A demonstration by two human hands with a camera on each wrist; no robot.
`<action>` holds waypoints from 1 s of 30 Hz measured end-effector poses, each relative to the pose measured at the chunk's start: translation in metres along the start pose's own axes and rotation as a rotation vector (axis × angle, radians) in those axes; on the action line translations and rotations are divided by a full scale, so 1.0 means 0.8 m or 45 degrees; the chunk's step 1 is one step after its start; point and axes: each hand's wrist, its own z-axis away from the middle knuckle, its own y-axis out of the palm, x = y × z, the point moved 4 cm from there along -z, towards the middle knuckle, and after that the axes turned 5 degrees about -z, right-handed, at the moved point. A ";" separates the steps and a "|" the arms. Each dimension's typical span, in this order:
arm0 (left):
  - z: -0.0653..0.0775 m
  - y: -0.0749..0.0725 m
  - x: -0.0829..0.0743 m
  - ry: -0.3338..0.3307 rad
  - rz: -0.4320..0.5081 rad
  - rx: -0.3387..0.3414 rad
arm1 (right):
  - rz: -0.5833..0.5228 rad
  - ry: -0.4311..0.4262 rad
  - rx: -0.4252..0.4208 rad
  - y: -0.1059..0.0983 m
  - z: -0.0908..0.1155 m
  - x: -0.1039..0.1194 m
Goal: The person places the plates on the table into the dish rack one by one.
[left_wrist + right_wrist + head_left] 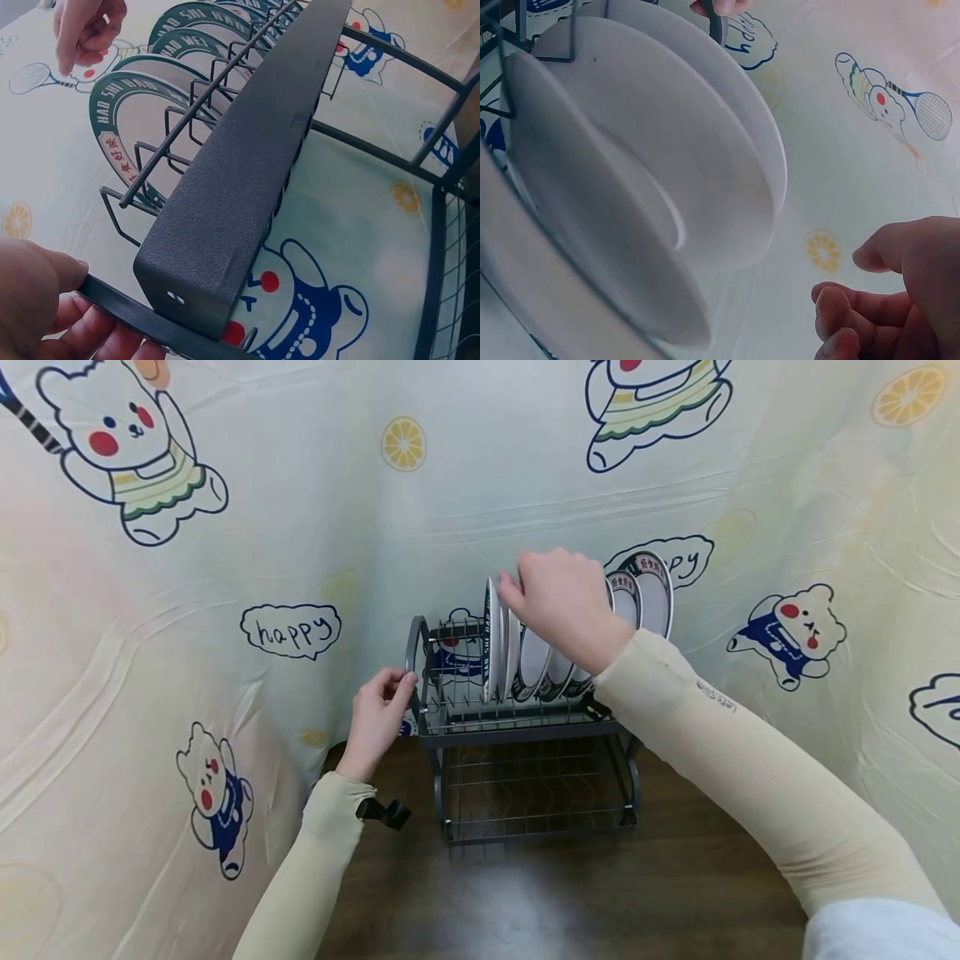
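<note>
A dark grey two-tier dish rack (517,732) stands before me. My left hand (375,714) grips the frame at its left end; in the left wrist view, the thumb lies over the bar (120,304) and fingers curl beneath. Several white plates (682,135) with dark green lettered rims stand on edge in the upper tier. Above them is my right hand (566,602), which hides some in the head view. The right wrist view shows that hand (900,292) apart from the plates, fingers loosely bent, holding nothing. The leftmost plate (491,639) stands a little inside the left end.
A pale cloth (465,468) printed with bears, orange slices and "happy" hangs behind and beside the rack. The lower wire tier (532,777) sits over a dark wooden surface (570,893). A black strap device (384,812) is on my left wrist.
</note>
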 end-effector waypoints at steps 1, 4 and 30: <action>0.000 0.000 0.000 0.001 0.004 0.000 | -0.017 -0.001 -0.016 -0.001 0.004 -0.003; 0.000 0.000 0.000 0.007 0.000 -0.003 | -0.040 -0.008 -0.070 -0.004 0.017 -0.011; 0.005 0.003 -0.004 0.032 -0.025 -0.022 | -0.151 -0.355 -0.403 0.020 0.162 -0.080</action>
